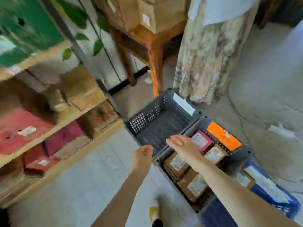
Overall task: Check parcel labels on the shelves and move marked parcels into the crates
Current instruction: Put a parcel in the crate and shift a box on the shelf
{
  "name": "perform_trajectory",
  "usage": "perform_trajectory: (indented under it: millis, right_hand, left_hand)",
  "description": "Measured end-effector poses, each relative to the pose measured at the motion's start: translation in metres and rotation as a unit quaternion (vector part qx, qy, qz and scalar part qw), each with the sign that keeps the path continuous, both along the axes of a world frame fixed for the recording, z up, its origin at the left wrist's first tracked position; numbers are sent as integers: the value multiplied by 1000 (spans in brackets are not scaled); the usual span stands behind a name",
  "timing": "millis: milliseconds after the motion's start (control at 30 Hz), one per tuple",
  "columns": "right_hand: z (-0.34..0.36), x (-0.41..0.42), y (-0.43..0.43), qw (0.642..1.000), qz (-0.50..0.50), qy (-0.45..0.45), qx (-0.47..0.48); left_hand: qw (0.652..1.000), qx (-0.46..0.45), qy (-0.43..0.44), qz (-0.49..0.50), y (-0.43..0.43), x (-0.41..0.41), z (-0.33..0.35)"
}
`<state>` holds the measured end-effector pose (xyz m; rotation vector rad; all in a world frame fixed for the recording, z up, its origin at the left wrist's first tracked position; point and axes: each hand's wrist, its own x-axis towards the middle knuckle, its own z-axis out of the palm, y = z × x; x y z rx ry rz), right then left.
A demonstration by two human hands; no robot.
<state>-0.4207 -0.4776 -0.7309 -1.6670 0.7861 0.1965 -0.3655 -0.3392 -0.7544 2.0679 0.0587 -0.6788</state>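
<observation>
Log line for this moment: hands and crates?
left hand: curled by empty crate, grip unclear | right hand: open, over filled crate | parcels: inside
</observation>
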Motion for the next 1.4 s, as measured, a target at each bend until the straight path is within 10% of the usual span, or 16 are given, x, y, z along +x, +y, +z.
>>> perform_trajectory:
  millis: [467, 900, 1400]
  right_hand:
    - [231, 189, 178, 953, 203, -208, -83]
    - [292, 360, 165, 941, 85, -287, -158]
    - [274, 535, 114, 987, 33, -155, -23]
  left_hand:
    - [955, -50, -204, 211, 227, 129, 244]
    - [940, -44, -261, 216, 243, 296, 295]
    - [915, -223, -45, 332, 217, 454, 285]
